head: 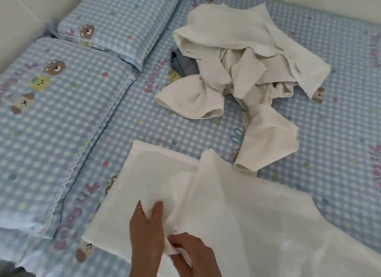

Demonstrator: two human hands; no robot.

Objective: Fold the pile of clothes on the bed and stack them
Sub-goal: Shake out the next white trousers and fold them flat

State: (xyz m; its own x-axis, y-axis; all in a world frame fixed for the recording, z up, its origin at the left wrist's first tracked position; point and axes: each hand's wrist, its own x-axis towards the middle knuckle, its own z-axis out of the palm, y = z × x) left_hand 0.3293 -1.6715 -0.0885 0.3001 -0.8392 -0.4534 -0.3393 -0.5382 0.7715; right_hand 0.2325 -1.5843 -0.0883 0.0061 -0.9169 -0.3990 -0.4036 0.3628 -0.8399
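Note:
A large white garment (237, 204) lies spread over the near part of the bed, one flap turned up near its middle. My left hand (147, 231) rests on its near left part, thumb and fingers pinching a ridge of the cloth; a ring shows on one finger. My right hand (193, 254) is just beside it, fingers closed on a small fold of the same fabric. Farther back lies the crumpled pile of clothes (237, 70), mostly white and cream, with a grey-blue piece (183, 64) peeking out at its left.
The bed (340, 132) has a blue gingham sheet with cartoon animals and pink lettering. Two matching pillows (51, 132) (115, 23) lie along the left side. A pale wall borders the bed at the far left and top right.

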